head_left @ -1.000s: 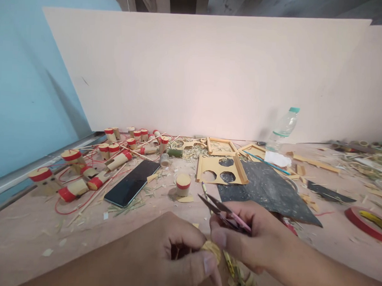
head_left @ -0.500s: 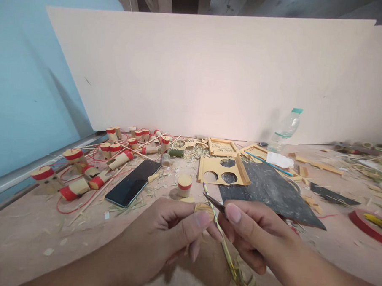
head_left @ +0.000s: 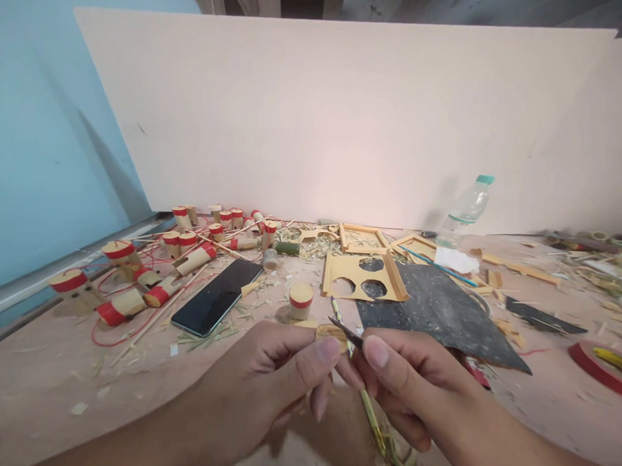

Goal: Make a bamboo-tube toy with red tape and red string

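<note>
Between thumb and fingers, my left hand (head_left: 294, 373) pinches a small pale disc (head_left: 330, 333), perhaps paper or wood. My right hand (head_left: 412, 382) is closed on a slim dark pointed tool (head_left: 346, 330), whose exact kind I cannot make out. Its tip lies over the disc, touching or just above it. Below the hands runs a thin yellow-green stick (head_left: 372, 424), partly hidden by my fingers. Just beyond stands a short bamboo cylinder with a red band (head_left: 300, 300).
Several red-banded bamboo tubes (head_left: 119, 307) with red string lie at left, beside a phone (head_left: 218, 298). A cardboard piece with round holes (head_left: 348, 267), a dark sheet (head_left: 431, 307), a plastic bottle (head_left: 464, 212) and red tape (head_left: 594, 369) lie across the table among shavings.
The dark tool's tip has shifted left, farther across the disc, and my right hand has come slightly closer to my left. The things on the table stay put.
</note>
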